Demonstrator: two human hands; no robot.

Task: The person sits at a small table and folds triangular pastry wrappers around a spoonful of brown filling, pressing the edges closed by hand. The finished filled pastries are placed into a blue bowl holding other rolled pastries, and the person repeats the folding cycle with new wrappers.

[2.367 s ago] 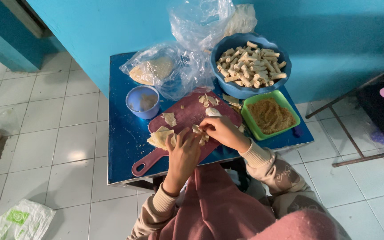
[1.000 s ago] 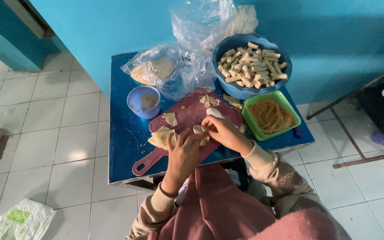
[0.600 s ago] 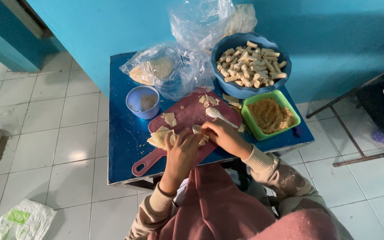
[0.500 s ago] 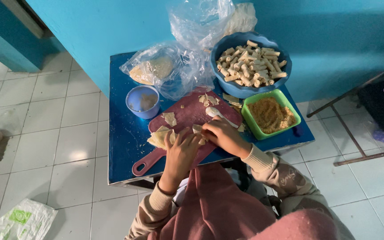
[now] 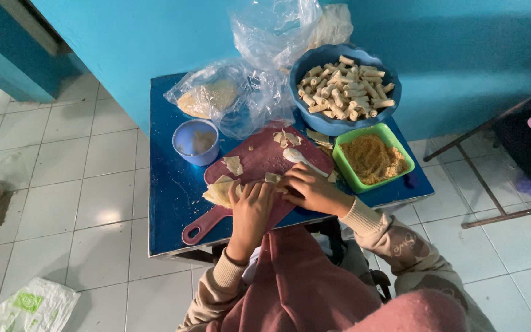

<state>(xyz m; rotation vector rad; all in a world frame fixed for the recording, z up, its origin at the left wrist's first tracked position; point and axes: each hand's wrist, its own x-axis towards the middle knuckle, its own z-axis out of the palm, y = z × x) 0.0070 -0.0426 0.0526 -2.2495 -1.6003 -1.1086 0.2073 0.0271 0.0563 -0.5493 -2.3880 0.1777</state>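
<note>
— Hands?
— Left hand [image 5: 250,206] and right hand [image 5: 308,187], fingers curled, press a thin wrapper [image 5: 219,192] on the red cutting board [image 5: 259,161].
— Around?
— Blue table [image 5: 167,197], white tiled floor [image 5: 69,203], blue wall [image 5: 155,31] far.

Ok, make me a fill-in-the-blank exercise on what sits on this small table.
1. Both hands, left hand and right hand, work on a pale wrapper on the dark red ____.
2. The big blue bowl holds many rolled ____.
3. The crumbly orange-brown filling sits in a square ____ container.
4. The small blue cup stands to the board's ____.

Missing words: cutting board; pastries; green; left
</note>
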